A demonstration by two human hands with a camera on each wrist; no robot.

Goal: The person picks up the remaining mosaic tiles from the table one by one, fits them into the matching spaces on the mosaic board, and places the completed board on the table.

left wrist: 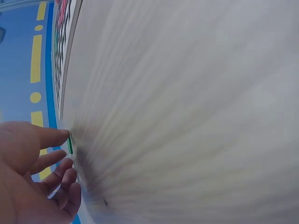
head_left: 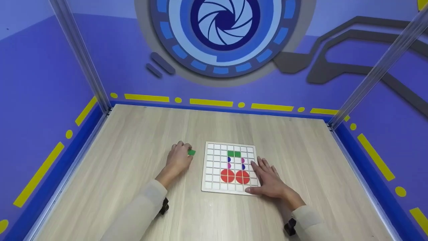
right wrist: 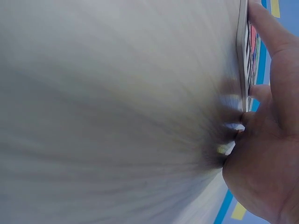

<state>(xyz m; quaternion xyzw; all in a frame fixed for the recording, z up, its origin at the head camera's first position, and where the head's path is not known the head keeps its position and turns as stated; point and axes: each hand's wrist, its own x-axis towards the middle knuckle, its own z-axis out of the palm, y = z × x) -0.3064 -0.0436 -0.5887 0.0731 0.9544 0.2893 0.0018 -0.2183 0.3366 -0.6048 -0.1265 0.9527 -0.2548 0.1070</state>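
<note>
A small green tile (head_left: 191,152) shows at the thumb side of my left hand (head_left: 180,155), left of the board. In the left wrist view, the thumb and index finger pinch this green tile (left wrist: 70,143) edge-on, close over the table. The white gridded board (head_left: 214,185) bears a pattern: green tiles on top, blue and pink half-round shapes below, then two red circles (head_left: 227,176). My right hand (head_left: 272,182) rests at the board's right edge with its fingers spread. Its thumb lies on the lower right corner; the board's edge (right wrist: 241,51) appears beside the fingers in the right wrist view.
The board lies on a pale wood-grain table (head_left: 150,134). Blue panels (head_left: 110,57) with yellow markings enclose the back and both sides. Clear corner posts (head_left: 80,50) rise at the table's back corners.
</note>
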